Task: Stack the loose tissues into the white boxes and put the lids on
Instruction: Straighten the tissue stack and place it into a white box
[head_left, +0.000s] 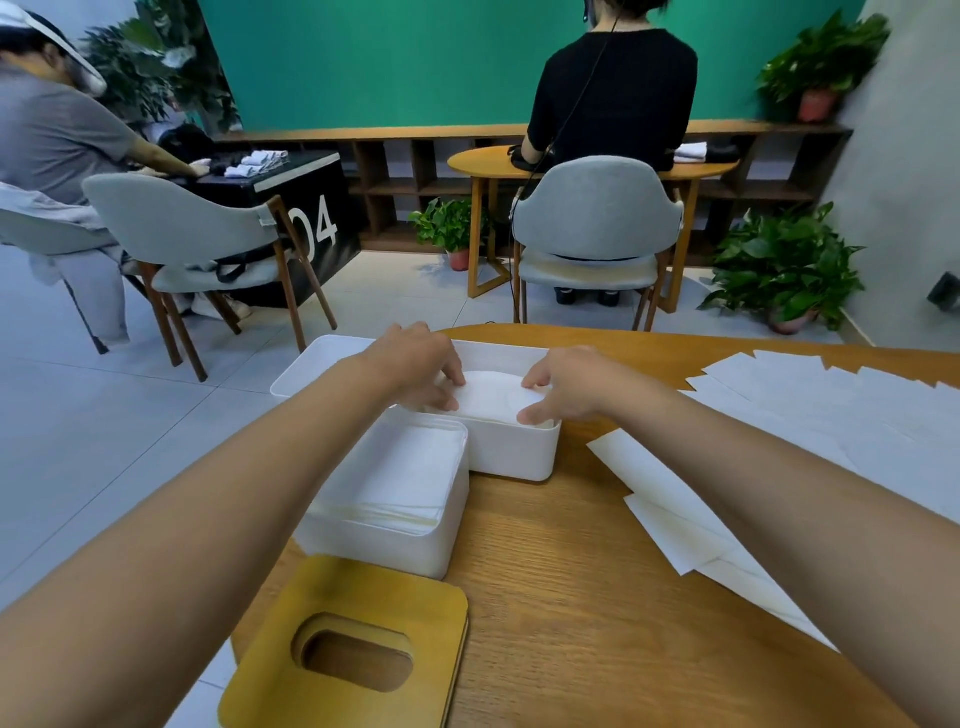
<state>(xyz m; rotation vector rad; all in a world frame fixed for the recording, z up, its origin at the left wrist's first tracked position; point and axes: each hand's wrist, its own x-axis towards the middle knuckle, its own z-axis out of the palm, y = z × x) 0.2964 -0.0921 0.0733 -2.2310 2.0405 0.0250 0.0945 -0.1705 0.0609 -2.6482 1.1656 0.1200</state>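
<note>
White tissue stack (493, 399) sits in the far white box (519, 453), long axis running left to right; left hand (422, 364) and right hand (569, 385) each grip one end. Loose tissues (810, 410) lie nearer the right hand.

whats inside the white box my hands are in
A bowed stack of white tissues, held at its ends by the left hand and the right hand. The floor of the box and anything beneath the stack are covered.
</note>
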